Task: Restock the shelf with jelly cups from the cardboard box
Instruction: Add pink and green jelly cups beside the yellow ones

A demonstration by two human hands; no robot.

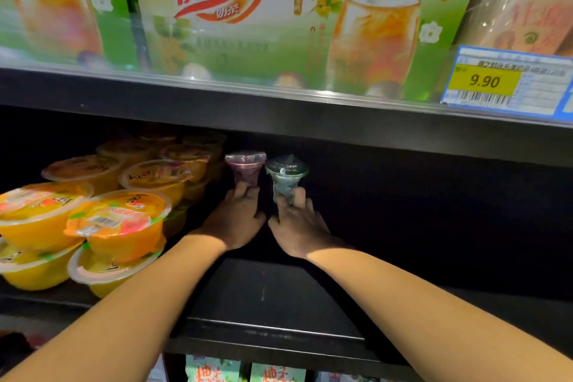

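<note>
Both my arms reach deep into a dark black shelf [279,295]. My left hand [237,215] grips the narrow base of a purple jelly cup [246,166], held upright. Just to its right, my right hand [297,223] grips the base of a clear greenish jelly cup [286,175], also upright. The two cups stand side by side, almost touching, near the back of the shelf. Whether their bases rest on the shelf board is hidden by my fingers. The cardboard box is out of view.
Stacked orange fruit jelly bowls [117,223] fill the left part of the same shelf, close to my left forearm. The shelf above carries green milk tea cartons [279,9] and a 9.90 price tag [502,84]. Packets [214,370] show on the shelf below.
</note>
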